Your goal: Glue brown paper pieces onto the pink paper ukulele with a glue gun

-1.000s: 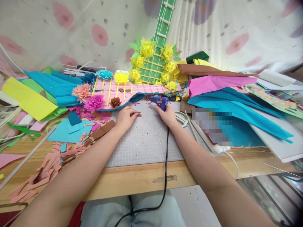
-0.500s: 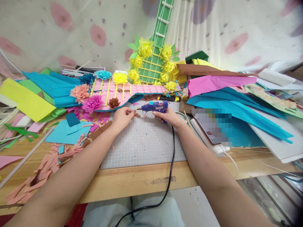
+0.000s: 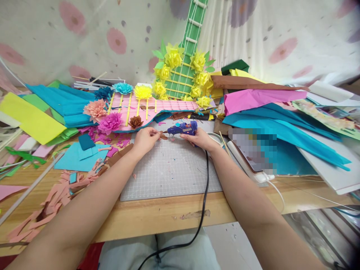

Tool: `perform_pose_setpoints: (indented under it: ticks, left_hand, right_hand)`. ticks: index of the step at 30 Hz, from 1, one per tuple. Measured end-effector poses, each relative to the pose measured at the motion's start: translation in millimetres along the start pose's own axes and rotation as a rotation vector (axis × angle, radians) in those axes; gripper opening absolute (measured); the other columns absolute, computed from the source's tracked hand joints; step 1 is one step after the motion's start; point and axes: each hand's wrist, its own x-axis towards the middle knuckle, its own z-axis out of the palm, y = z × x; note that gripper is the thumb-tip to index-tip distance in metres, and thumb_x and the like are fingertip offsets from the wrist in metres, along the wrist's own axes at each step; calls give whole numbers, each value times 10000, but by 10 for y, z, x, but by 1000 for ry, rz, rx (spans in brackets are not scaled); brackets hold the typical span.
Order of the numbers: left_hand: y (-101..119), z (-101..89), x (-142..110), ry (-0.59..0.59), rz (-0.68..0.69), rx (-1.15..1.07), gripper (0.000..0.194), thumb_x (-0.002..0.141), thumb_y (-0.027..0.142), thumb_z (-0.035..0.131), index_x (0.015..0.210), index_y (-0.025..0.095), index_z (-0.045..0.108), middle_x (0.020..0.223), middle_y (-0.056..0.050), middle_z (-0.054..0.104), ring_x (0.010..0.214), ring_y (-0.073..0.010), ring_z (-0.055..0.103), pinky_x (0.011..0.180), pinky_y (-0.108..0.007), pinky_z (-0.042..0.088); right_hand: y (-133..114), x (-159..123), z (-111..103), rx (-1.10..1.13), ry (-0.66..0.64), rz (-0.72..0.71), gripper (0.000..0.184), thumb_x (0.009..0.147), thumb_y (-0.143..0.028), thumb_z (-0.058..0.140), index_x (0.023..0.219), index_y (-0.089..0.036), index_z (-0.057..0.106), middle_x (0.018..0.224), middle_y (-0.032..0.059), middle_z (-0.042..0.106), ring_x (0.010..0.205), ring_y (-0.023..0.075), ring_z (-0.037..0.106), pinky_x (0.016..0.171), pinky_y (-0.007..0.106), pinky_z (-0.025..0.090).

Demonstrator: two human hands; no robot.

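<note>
My right hand is wrapped round a blue hot glue gun, its nozzle pointing left and its black cord trailing down over the table edge. Between the fingertips of my left hand is pinched a small piece of brown paper. The nozzle tip is right at that brown piece; whether they touch I cannot tell. Both hands are above a grey cutting mat. Behind them lies a pink paper guitar with paper flowers, among them a brown flower near my left hand.
A green guitar with yellow flowers leans at the back. Coloured paper sheets are piled on the right beside a blurred phone. Peach paper scraps litter the left side. A black and yellow cutter lies behind the glue gun.
The glue gun has shifted slightly left, bringing its nozzle to the brown paper piece. My left hand has stayed nearly still.
</note>
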Motion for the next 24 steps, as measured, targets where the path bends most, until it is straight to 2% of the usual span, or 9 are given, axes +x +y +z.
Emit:
perform_pose_setpoints:
  ticks: [16, 24]
  left_hand:
    - [3, 5, 6, -13, -1, 39, 168, 773, 336, 590, 693, 199, 644, 684, -18, 718, 631, -161, 615, 628, -275, 406]
    - [-94, 56, 40, -16, 16, 3, 135, 771, 329, 570, 724, 209, 607, 698, -19, 713, 700, -174, 645, 654, -276, 415]
  right_hand:
    - [9, -3, -12, -25, 12, 52, 439, 659, -578, 706, 547, -214, 488, 422, -44, 444, 399, 90, 392, 407, 252, 298]
    - [5, -10, -2, -3, 19, 41, 424, 674, -571, 692, 558, -213, 498, 435, -40, 444, 407, 91, 389, 421, 257, 301]
